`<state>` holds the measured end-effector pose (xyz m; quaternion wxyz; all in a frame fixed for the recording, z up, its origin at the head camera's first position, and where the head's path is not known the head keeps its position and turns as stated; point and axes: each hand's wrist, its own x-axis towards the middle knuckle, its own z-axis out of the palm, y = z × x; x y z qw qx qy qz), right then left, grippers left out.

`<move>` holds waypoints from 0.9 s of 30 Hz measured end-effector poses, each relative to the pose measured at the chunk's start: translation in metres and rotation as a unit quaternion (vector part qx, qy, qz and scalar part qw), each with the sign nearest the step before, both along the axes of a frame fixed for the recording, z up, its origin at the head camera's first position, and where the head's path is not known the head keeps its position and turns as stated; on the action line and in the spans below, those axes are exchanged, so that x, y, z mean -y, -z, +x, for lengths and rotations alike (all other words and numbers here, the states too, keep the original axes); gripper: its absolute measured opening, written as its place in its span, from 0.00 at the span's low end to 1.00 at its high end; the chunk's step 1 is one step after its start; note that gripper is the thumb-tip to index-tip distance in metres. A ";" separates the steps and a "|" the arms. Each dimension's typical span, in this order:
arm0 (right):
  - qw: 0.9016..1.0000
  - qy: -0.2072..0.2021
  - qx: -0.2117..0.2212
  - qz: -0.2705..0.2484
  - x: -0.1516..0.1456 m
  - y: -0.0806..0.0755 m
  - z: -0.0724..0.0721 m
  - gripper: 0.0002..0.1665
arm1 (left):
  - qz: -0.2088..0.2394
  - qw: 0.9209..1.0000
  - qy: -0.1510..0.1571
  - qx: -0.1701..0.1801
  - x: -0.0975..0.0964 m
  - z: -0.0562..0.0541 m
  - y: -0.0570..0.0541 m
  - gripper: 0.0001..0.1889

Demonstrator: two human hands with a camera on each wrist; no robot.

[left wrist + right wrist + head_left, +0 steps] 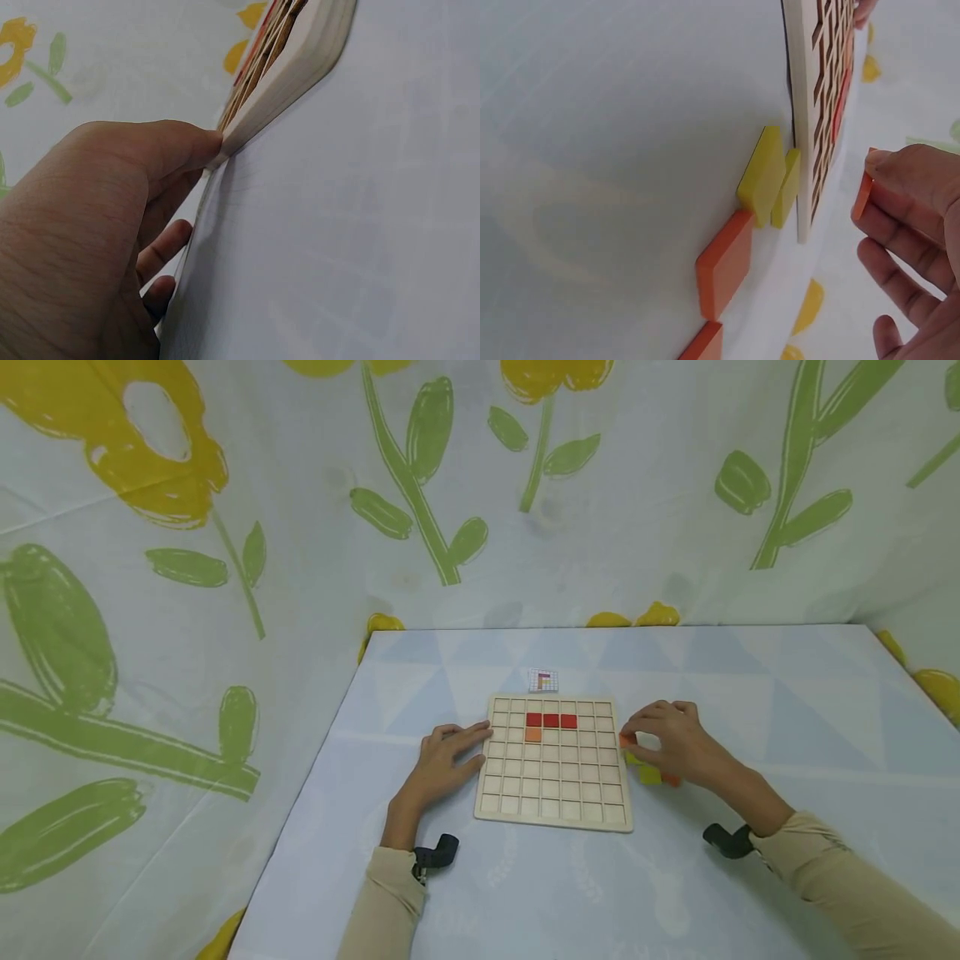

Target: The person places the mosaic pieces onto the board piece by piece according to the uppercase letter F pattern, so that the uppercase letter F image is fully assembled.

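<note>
A wooden grid board (551,810) lies on the table, with three red square tiles (551,720) side by side in one row and an orange tile (532,735) in the cell under the leftmost. The left hand (441,764) rests at the board's left edge, fingers extended and fingertips touching the rim. Just off the board's right edge, the right hand (678,743) pinches another orange tile (863,191) between thumb and fingers. Beneath that hand, two yellow tiles (763,174) and more orange tiles (726,268) lie on the table, partly hidden in the head view.
A small printed card (543,681) with a coloured grid pattern lies just behind the board. The pale patterned table (420,893) ends at a flower-print cloth (300,485) behind and on the left.
</note>
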<state>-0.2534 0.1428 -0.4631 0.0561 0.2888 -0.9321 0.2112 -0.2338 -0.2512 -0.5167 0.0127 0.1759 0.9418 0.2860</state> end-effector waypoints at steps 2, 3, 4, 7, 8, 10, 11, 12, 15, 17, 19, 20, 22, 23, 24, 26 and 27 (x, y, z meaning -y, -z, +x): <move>1.000 -0.002 -0.003 -0.002 0.004 0.000 0.000 0.09 | 0.000 1.000 -0.001 0.002 0.000 0.000 0.000 0.25; 1.000 -0.005 -0.004 -0.004 0.006 0.000 0.000 0.08 | -0.001 1.000 -0.002 0.003 0.000 0.000 -0.001 0.25; 1.000 -0.007 -0.004 -0.007 0.008 0.000 0.000 0.08 | -0.003 1.000 -0.004 0.003 0.000 0.000 -0.001 0.25; 1.000 -0.015 -0.005 -0.009 0.013 -0.001 -0.001 0.08 | -0.002 1.000 -0.004 -0.001 0.000 0.001 -0.001 0.25; 1.000 -0.018 -0.005 -0.009 0.015 0.000 -0.001 0.08 | 0.000 1.000 -0.003 -0.004 0.000 0.001 -0.001 0.25; 1.000 -0.024 -0.006 -0.010 0.018 0.001 -0.002 0.08 | 0.003 1.000 -0.001 -0.008 -0.001 0.001 -0.001 0.25; 1.000 -0.027 -0.007 -0.011 0.020 0.002 -0.003 0.08 | 0.003 1.000 -0.001 -0.010 -0.001 0.001 -0.001 0.25; 0.999 -0.032 -0.011 -0.013 0.022 0.002 -0.003 0.07 | 0.005 1.000 0.000 -0.013 -0.001 0.001 -0.001 0.25; 0.998 -0.047 -0.016 -0.024 0.028 0.003 -0.004 0.07 | -0.002 1.000 -0.001 -0.006 0.000 0.001 -0.002 0.25; 0.998 -0.056 -0.020 -0.031 0.035 0.001 -0.004 0.07 | -0.007 1.000 -0.003 -0.003 0.000 0.001 -0.002 0.25; 0.997 -0.066 -0.024 -0.034 0.044 -0.002 -0.003 0.06 | -0.009 1.000 -0.004 -0.003 0.001 0.001 -0.003 0.25; 0.997 -0.069 -0.024 -0.034 0.048 -0.004 -0.003 0.06 | -0.006 1.000 -0.003 -0.006 0.001 0.001 -0.003 0.25; 0.996 -0.077 -0.033 -0.036 0.055 -0.007 -0.003 0.06 | -0.006 1.000 -0.003 -0.009 0.001 0.000 -0.002 0.25; 0.995 -0.080 -0.036 -0.035 0.059 -0.008 -0.003 0.06 | -0.004 1.000 -0.002 -0.009 0.000 0.000 -0.002 0.25; 0.995 -0.084 -0.040 -0.035 0.061 -0.009 -0.003 0.06 | -0.003 1.000 -0.002 -0.008 0.000 0.001 -0.002 0.25; 0.994 -0.092 -0.046 -0.037 0.065 -0.010 -0.003 0.06 | -0.005 1.000 -0.001 -0.004 0.000 0.001 -0.001 0.25; 0.994 -0.095 -0.049 -0.038 0.067 -0.010 -0.004 0.06 | -0.006 1.000 0.000 -0.003 0.000 0.001 -0.002 0.25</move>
